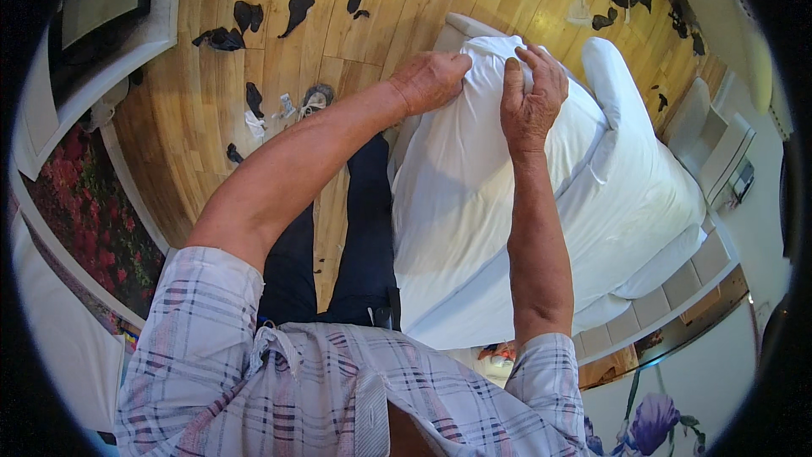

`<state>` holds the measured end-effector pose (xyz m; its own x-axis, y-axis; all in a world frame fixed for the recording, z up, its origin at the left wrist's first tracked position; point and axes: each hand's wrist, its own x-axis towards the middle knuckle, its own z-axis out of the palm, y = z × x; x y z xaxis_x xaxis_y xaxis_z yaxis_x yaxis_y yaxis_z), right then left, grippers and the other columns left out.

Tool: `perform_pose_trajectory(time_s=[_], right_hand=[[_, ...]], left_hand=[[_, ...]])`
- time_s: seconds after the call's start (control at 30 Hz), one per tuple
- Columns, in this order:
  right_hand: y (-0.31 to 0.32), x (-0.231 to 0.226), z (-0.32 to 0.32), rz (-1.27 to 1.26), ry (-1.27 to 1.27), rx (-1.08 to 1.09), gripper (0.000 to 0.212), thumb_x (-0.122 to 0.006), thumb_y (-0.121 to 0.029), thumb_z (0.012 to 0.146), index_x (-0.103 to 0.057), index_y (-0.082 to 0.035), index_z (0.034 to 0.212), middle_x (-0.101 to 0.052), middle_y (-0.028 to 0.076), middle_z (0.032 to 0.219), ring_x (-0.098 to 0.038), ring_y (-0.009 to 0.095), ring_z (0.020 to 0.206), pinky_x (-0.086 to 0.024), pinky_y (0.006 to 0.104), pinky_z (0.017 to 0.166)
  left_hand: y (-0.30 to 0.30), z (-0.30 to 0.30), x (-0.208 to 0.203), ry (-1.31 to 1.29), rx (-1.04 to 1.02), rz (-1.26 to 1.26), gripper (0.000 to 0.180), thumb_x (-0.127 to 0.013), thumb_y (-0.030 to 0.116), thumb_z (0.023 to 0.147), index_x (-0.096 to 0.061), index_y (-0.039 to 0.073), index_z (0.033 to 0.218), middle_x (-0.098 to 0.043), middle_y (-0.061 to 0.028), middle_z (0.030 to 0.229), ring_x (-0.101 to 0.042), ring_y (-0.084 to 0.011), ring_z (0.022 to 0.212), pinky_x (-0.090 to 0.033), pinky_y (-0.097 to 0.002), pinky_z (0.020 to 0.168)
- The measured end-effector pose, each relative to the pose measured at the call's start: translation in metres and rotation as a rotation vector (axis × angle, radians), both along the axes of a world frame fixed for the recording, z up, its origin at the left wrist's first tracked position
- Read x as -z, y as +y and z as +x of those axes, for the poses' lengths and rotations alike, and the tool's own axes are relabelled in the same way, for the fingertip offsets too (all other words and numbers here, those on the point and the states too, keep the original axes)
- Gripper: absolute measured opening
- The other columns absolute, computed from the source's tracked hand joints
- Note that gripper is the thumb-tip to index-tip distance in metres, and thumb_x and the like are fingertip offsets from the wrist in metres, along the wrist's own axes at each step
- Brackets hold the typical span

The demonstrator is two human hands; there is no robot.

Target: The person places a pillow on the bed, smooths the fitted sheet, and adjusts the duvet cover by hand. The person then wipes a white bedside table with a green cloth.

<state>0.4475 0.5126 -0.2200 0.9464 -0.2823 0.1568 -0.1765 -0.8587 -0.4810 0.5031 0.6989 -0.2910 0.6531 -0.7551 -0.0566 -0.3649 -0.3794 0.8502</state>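
White duvet (474, 195) is covering much of the bed (462, 25) and is bunching at the corner under the hands. The left hand (436, 82) is gripping a fold there, fingers pressing together on the cloth. The right hand (534, 107) is lying over the duvet just beside, thumb standing apart from the fingers; whether it is pinching cloth, I cannot tell. Risk: should the left fingers be slackening, the fold could be slipping loose. Careless pulling could be dragging cloth onto the floor (372, 38), where black scraps (298, 13) are lying.
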Motion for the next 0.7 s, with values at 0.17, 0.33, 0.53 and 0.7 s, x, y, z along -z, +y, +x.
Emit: perform_pose_trajectory(time_s=[0.17,0.33,0.53,0.7], right_hand=[[0.014,-0.025,-0.009,-0.138,0.082,0.006,0.039,-0.082,-0.027,0.083,-0.07,-0.012,0.118,-0.058,0.016,0.142,-0.048,0.038,0.139,-0.029,0.0565,0.119],[0.036,-0.017,-0.048,-0.133,0.097,0.042,0.06,-0.084,-0.032,0.079,-0.064,-0.015,0.132,-0.05,0.02,0.15,-0.041,0.044,0.144,-0.024,0.0589,0.121],[0.038,-0.017,-0.049,-0.18,0.157,0.149,0.061,-0.081,-0.032,0.079,-0.063,-0.015,0.135,-0.046,0.02,0.153,-0.037,0.042,0.146,-0.021,0.0624,0.122],[0.123,-0.046,-0.156,-0.009,0.075,0.475,0.083,-0.08,-0.009,0.075,-0.047,-0.015,0.152,-0.038,0.021,0.159,-0.03,0.045,0.151,-0.021,0.062,0.123]], left_hand=[[-0.012,0.002,0.0,-0.043,-0.003,-0.012,0.015,-0.065,0.013,0.091,-0.055,0.006,0.099,-0.065,-0.02,0.091,-0.067,-0.0438,0.091,-0.055,-0.0539,0.075],[-0.044,0.048,-0.016,-0.095,-0.17,0.052,0.012,-0.063,0.017,0.095,-0.063,0.005,0.096,-0.069,-0.0222,0.097,-0.068,-0.0422,0.091,-0.056,-0.0496,0.076],[-0.062,0.044,-0.063,0.04,-0.396,-0.195,0.02,-0.062,0.021,0.099,-0.068,0.003,0.102,-0.071,-0.0214,0.101,-0.071,-0.035,0.09,-0.056,-0.0432,0.078],[0.038,-0.077,-0.074,0.353,-0.257,0.104,0.043,-0.06,0.032,0.104,-0.058,-0.002,0.131,-0.071,-0.0213,0.115,-0.07,-0.0292,0.101,-0.055,-0.0394,0.088]])
